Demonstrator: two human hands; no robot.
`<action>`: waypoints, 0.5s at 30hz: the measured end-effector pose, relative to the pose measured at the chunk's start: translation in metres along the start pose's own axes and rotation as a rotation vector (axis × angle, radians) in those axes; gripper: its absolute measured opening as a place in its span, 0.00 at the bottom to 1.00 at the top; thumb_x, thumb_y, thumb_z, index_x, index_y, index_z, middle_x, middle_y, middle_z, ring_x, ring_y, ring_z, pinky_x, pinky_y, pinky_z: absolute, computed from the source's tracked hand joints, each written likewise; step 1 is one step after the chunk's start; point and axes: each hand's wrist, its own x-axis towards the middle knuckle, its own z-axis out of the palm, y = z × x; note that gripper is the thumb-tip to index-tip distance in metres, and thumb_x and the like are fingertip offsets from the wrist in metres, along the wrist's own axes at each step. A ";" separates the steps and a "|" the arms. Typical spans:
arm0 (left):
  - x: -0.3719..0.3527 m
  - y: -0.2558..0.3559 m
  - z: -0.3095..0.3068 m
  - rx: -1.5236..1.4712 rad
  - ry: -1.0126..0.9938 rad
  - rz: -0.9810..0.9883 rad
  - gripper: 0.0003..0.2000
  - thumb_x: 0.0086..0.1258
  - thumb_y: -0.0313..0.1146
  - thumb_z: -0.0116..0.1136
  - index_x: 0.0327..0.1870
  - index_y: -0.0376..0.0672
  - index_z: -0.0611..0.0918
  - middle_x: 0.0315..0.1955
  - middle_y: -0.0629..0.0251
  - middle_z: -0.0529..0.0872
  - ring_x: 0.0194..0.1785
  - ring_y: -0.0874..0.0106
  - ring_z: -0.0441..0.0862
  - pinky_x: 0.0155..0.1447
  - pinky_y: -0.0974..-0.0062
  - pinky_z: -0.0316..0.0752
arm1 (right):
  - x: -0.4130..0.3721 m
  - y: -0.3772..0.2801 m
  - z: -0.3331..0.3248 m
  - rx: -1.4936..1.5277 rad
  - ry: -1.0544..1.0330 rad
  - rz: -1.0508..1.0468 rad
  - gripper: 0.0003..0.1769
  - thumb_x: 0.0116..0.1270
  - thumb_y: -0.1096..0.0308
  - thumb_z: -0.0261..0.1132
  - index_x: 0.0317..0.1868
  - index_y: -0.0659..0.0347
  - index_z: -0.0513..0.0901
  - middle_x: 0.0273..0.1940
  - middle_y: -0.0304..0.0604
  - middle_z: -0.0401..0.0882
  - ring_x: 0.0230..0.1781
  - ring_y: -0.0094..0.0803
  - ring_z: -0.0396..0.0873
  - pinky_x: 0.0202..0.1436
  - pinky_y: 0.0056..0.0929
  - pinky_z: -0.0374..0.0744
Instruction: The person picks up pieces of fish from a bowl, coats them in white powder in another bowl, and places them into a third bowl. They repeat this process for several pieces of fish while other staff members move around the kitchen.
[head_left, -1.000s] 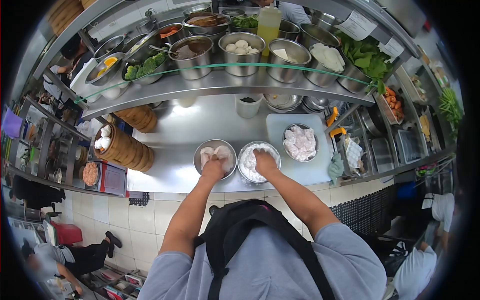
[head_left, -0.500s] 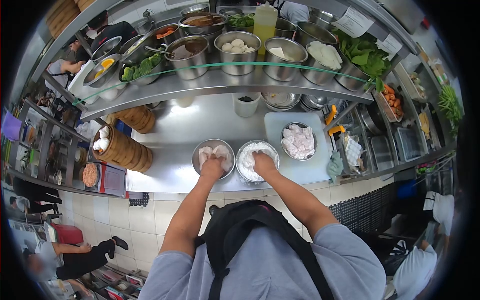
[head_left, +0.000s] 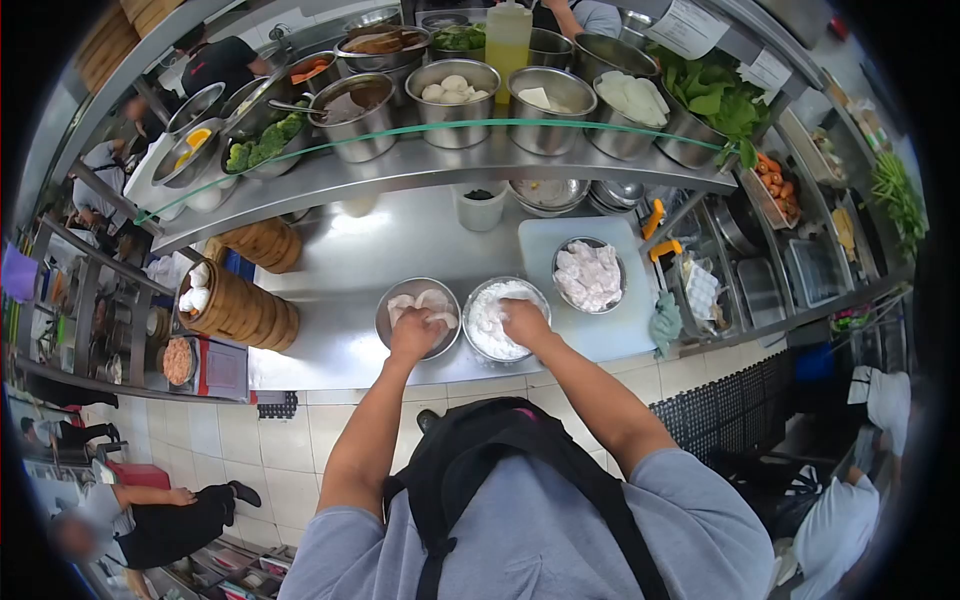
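My left hand [head_left: 414,332] reaches into a steel bowl [head_left: 385,330] of pale raw meat slices [head_left: 436,303]; its fingertips are lost among the slices. Right beside it stands a second steel bowl [head_left: 512,355] filled with white powder [head_left: 484,318]. In the powder lies my right hand [head_left: 524,322], its fingers partly buried, so what they hold, if anything, is hidden. Farther right, a third bowl [head_left: 621,290] with powder-coated pieces [head_left: 588,275] rests on a white cutting board [head_left: 540,235].
Bamboo steamers [head_left: 240,308] are stacked at the left. A raised shelf [head_left: 400,178] carries several steel pots, broccoli and an oil bottle [head_left: 508,45]. A white tub [head_left: 479,210] stands beneath it. Co-workers are at the left and right edges.
The camera view has shifted slightly. My left hand has turned and moved a little within the meat bowl. My right hand remains in the powder.
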 end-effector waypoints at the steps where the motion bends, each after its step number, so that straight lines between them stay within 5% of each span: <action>1: 0.003 -0.006 0.003 -0.001 0.017 0.020 0.17 0.62 0.43 0.65 0.48 0.44 0.88 0.49 0.49 0.85 0.53 0.53 0.84 0.59 0.59 0.78 | -0.001 0.006 0.011 -0.074 0.012 -0.102 0.25 0.56 0.72 0.64 0.57 0.61 0.83 0.52 0.57 0.83 0.56 0.53 0.80 0.62 0.45 0.78; 6: -0.001 -0.001 -0.007 -0.030 0.145 0.012 0.17 0.63 0.43 0.65 0.46 0.40 0.87 0.48 0.48 0.86 0.55 0.51 0.83 0.59 0.58 0.78 | -0.008 -0.003 0.009 -0.136 0.076 -0.195 0.24 0.55 0.73 0.64 0.55 0.61 0.83 0.48 0.60 0.85 0.52 0.54 0.82 0.58 0.46 0.80; 9: -0.004 -0.008 -0.016 0.122 0.182 0.047 0.17 0.62 0.40 0.63 0.46 0.38 0.87 0.51 0.44 0.83 0.51 0.49 0.83 0.56 0.57 0.79 | -0.010 -0.015 -0.005 -0.017 0.137 -0.064 0.24 0.55 0.75 0.63 0.55 0.62 0.83 0.46 0.60 0.85 0.50 0.57 0.83 0.57 0.47 0.80; 11: 0.000 -0.024 -0.009 0.129 0.292 0.198 0.15 0.60 0.36 0.63 0.45 0.36 0.86 0.46 0.45 0.85 0.48 0.50 0.84 0.54 0.57 0.80 | -0.009 -0.014 -0.011 0.006 0.118 -0.067 0.26 0.54 0.74 0.66 0.57 0.63 0.82 0.46 0.61 0.85 0.49 0.59 0.82 0.58 0.47 0.80; 15: -0.005 -0.013 -0.008 0.018 0.168 0.098 0.13 0.58 0.32 0.63 0.42 0.36 0.86 0.39 0.47 0.87 0.45 0.51 0.85 0.51 0.58 0.81 | -0.003 -0.001 0.003 0.068 0.225 -0.151 0.24 0.54 0.75 0.66 0.55 0.63 0.83 0.47 0.61 0.85 0.49 0.59 0.82 0.58 0.46 0.80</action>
